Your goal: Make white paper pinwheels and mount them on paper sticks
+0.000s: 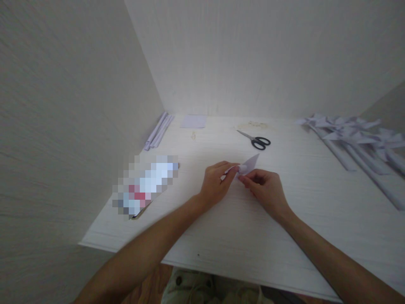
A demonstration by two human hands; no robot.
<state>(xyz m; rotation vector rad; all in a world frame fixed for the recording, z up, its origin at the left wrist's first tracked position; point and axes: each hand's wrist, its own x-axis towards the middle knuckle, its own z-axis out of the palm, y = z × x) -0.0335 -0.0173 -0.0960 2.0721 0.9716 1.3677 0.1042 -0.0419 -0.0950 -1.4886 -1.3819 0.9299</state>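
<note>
A small white paper pinwheel point(249, 164), with curled folds at its middle and one pointed corner sticking out to the upper right, is held above the table between both hands. My left hand point(217, 181) is closed on its left side, thumb and fingers pinching the folds. On the lower right of the folds, my right hand point(268, 188) pinches with thumb and forefinger. The fingertips meet close together and hide part of the paper. Scissors point(257, 142) with black handles lie just beyond the hands.
Rolled paper tubes point(159, 131) lie at the back left, near a square paper sheet point(193, 121). Small pale bits point(193, 135) and a pale strip point(253, 125) lie behind. A blurred phone-like device point(152, 183) is at left. Several finished pinwheels point(351, 126) on paper sticks fill the right.
</note>
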